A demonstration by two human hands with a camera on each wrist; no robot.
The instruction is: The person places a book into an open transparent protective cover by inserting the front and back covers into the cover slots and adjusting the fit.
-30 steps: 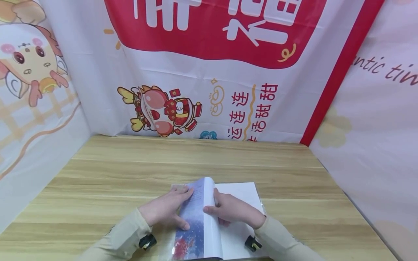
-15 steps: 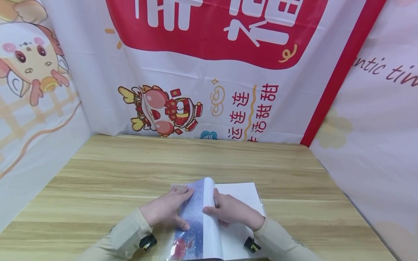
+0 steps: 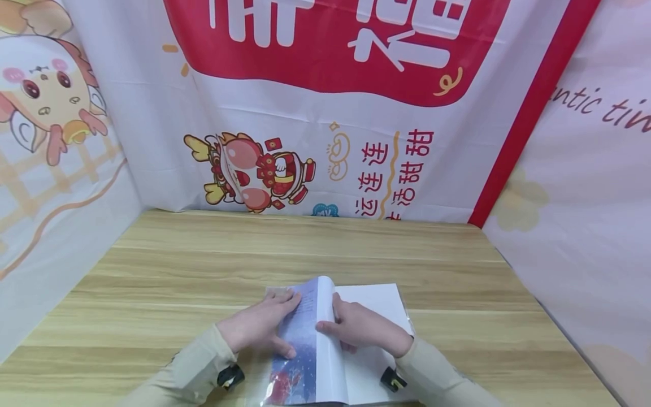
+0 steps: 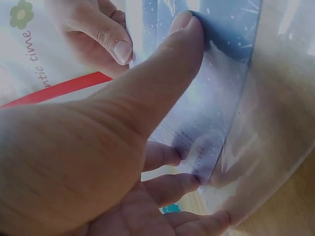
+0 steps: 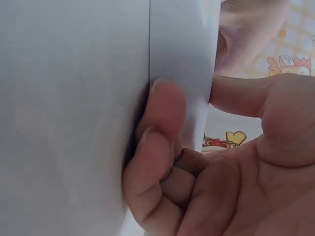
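Both hands are on the book, and the book [image 3: 334,362] lies open on the worktop [image 3: 325,249], directly under and between them. The left hand [image 3: 261,322] is spread out, gripping nothing: its thumb rests on the blue page [image 3: 305,347], other fingertips reach toward that page's far outer edge, and one touches the clear plastic [image 4: 266,147] showing beyond it. Over to the right hand [image 3: 368,328], and this one is grasping! Thumb on the near side of a raised white curl [image 3: 328,333], fingers bent in behind it; how many sheets are caught there, the close view can't quite settle. Beneath and beyond that hand, a white page [image 3: 378,297] lies flat. Below each wrist sits a dark device, one by the left [image 3: 230,376], one by the right [image 3: 393,380], against pale sleeves [image 3: 195,362]. Straight ahead of the hands, past the worktop, hangs a red-and-white banner [image 3: 305,99] with a cartoon dragon [image 3: 249,172] on it, lying sideways.
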